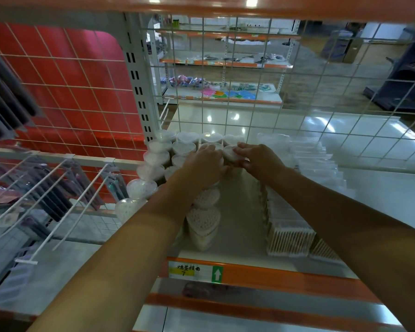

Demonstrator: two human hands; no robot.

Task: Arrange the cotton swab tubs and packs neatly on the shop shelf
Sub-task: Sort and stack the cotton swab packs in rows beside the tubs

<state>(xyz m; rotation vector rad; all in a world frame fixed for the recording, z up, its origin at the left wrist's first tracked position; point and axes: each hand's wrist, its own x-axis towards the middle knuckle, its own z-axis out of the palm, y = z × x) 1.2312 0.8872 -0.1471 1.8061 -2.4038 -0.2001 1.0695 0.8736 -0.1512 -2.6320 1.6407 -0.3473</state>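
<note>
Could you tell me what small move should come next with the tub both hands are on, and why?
Probably ease the heart-shaped tub straight back into line behind the back row by the wire mesh. The left hand and right hand both rest on it, beyond a bare strip of shelf between the tubs and the flat packs, so it seems not yet seated.

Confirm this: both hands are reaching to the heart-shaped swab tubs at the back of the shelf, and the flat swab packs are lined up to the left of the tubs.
One detail is wrong. The head view shows the left hand and right hand at the back heart-shaped swab tubs, but the flat swab packs are lined up to the right of them, not the left.
</note>
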